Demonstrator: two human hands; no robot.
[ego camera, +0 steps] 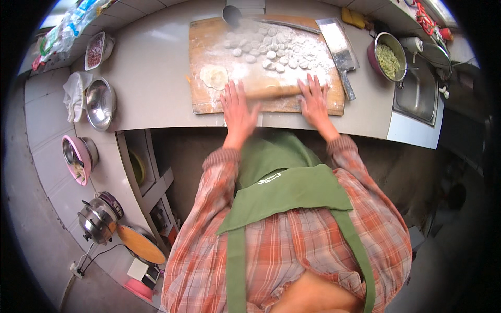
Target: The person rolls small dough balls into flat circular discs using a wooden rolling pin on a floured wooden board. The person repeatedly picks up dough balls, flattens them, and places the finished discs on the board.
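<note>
A wooden rolling pin (pixel 270 93) lies crosswise near the front of a floured wooden board (pixel 207 47). My left hand (pixel 238 105) rests flat on its left end, fingers spread and pointing away from me. On its right end lies my right hand (pixel 314 99), also with the fingers apart. Whatever is under the pin cannot be made out. Just left of my left hand sits a small stack of thin round dough wrappers (pixel 214 77). Beyond the pin, several small floured dough pieces (pixel 271 54) are scattered in loose flour.
A cleaver (pixel 338 45) lies along the board's right edge. Farther right are a bowl of chopped green filling (pixel 387 60) and a metal sink (pixel 415 94). On the left stand a steel bowl (pixel 101 103) and a tub of reddish filling (pixel 95 51). A dark cup (pixel 231 15) touches the board's back edge.
</note>
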